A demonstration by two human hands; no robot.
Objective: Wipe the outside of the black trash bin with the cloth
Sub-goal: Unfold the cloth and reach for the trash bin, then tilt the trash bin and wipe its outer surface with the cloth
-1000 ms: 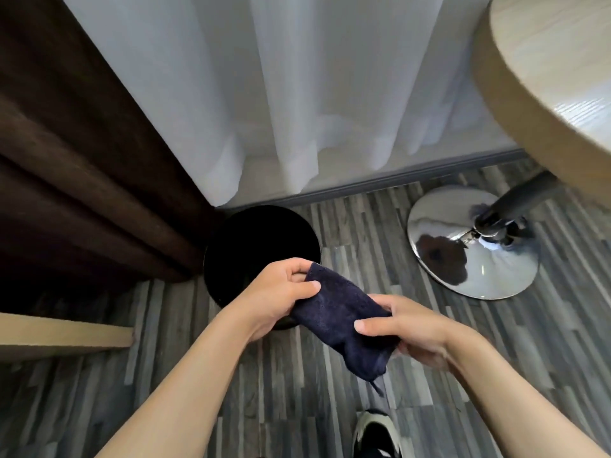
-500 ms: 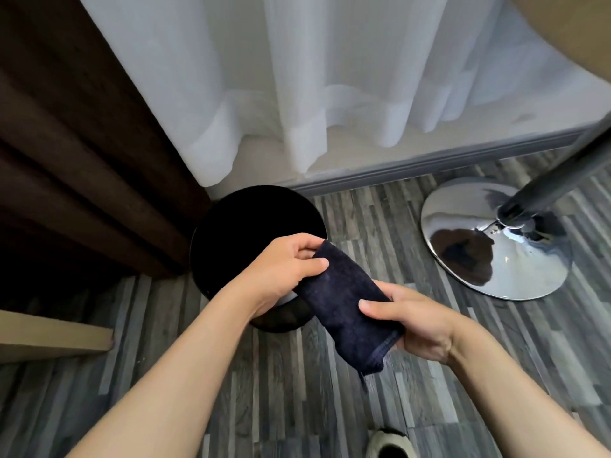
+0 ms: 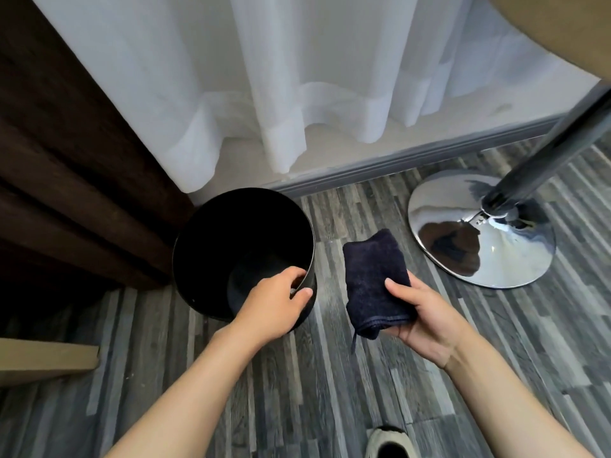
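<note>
A round black trash bin (image 3: pixel 211 226) stands upright on the floor, in the corner by the dark curtain. My left hand (image 3: pixel 274 304) grips its near right rim, fingers curled inside and thumb on the outer wall. To the right of the bin, my right hand (image 3: pixel 420 315) holds a folded dark navy cloth (image 3: pixel 373 276) above the floor, thumb on top of it. The cloth is apart from the bin.
A dark brown curtain (image 3: pixel 66 180) hangs at the left and a white sheer curtain (image 3: pixel 297 77) behind the bin. A chrome table base (image 3: pixel 479 233) with its pole stands at the right. A beige board edge (image 3: pixel 43 358) juts in at the left. My shoe (image 3: pixel 390 441) shows at the bottom.
My left hand let go of the cloth and took hold of the bin's rim. My right hand now holds the cloth alone, to the right of the bin. The view has come closer.
</note>
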